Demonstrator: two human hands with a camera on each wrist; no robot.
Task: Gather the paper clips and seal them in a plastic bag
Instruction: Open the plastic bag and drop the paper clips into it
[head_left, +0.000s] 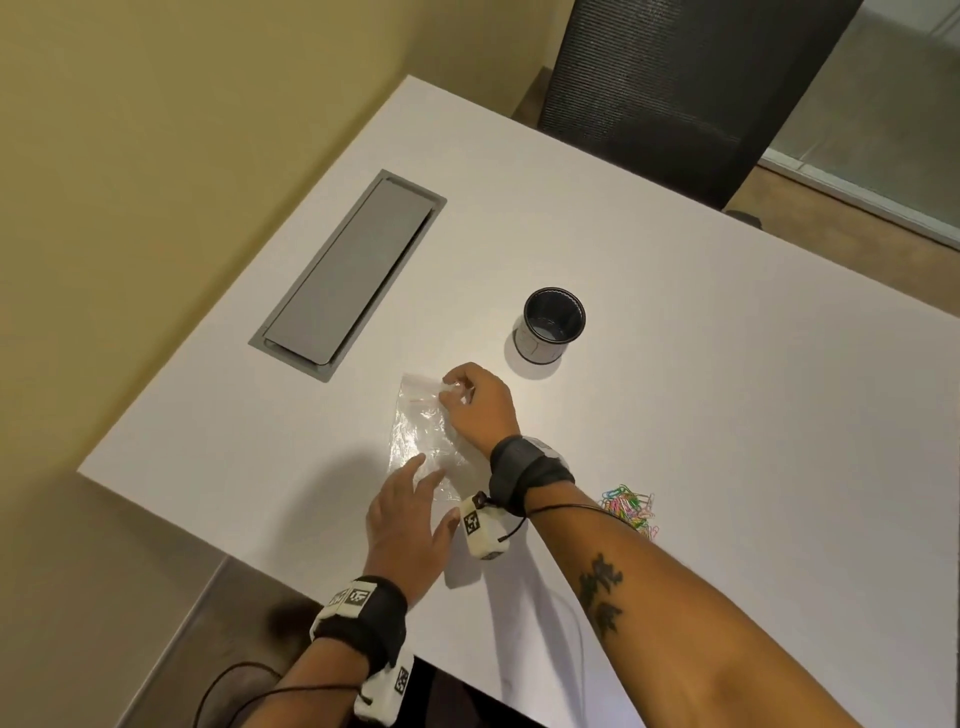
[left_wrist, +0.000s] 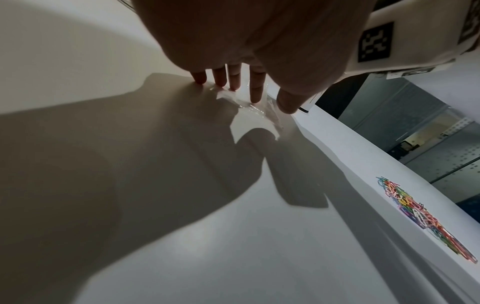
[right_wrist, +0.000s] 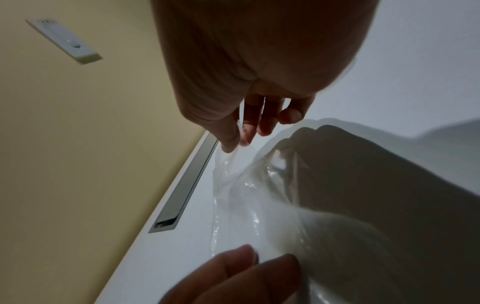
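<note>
A clear plastic zip bag (head_left: 423, 431) lies on the white table (head_left: 727, 364), its mouth at the far end. My right hand (head_left: 475, 397) pinches the bag's mouth edge between thumb and fingers (right_wrist: 235, 133) and lifts it a little. My left hand (head_left: 410, 514) presses the bag's near end flat with straight fingers (left_wrist: 255, 90). The bag (right_wrist: 249, 195) looks empty. A heap of coloured paper clips (head_left: 631, 509) lies to the right of my right forearm, also in the left wrist view as the paper clips (left_wrist: 426, 216).
A black mesh cup (head_left: 550, 325) stands beyond the bag to the right. A grey cable hatch (head_left: 348, 275) is set in the table at the left. A dark chair (head_left: 691, 88) stands behind the far edge. The near table edge runs under my left wrist.
</note>
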